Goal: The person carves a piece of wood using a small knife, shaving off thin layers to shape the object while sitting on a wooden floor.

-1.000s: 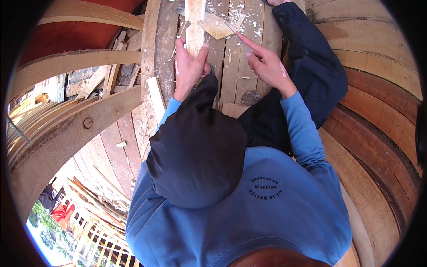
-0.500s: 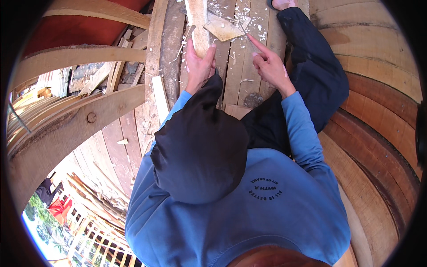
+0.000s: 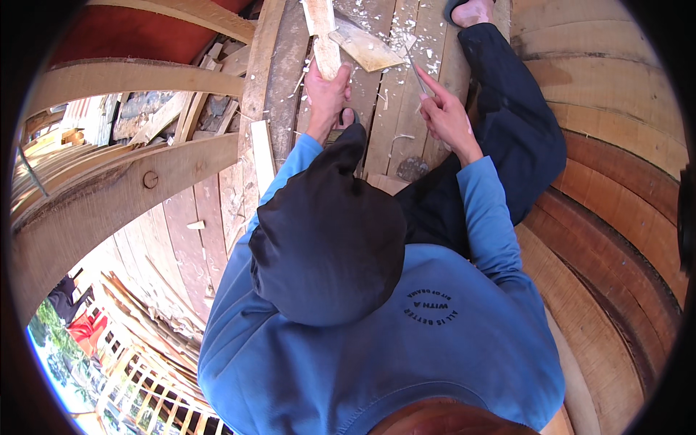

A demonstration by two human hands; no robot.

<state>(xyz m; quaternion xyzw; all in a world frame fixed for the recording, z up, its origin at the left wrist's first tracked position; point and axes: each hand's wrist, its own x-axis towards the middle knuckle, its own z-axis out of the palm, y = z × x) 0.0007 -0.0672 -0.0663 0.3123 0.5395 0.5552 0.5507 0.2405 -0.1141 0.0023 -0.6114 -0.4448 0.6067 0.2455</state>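
Note:
My left hand (image 3: pixel 328 90) is closed around the near end of a pale, carved wooden piece (image 3: pixel 326 54), which points away from me with its far end out of view. In my right hand (image 3: pixel 446 119) is a thin-bladed knife (image 3: pixel 414 65), its handle mostly hidden in the closed fingers. The index finger lies stretched along the knife. The blade points forward and left, its tip near the corner of a flat, angled wooden board (image 3: pixel 370 51). That board lies just right of the carved piece. The blade is apart from the carved piece.
Pale wood chips (image 3: pixel 428 36) are scattered over the plank floor (image 3: pixel 380 138). A light wood strip (image 3: pixel 262 156) lies left of my left forearm. Curved timber ribs (image 3: pixel 130 188) rise on the left, curved planking (image 3: pixel 616 203) on the right. My dark-trousered leg (image 3: pixel 507 116) stretches forward right.
The near end of the carved piece has tilted a little, and a thin curled shaving beside my left thumb no longer shows. My right hand with the knife has shifted slightly right and nearer me.

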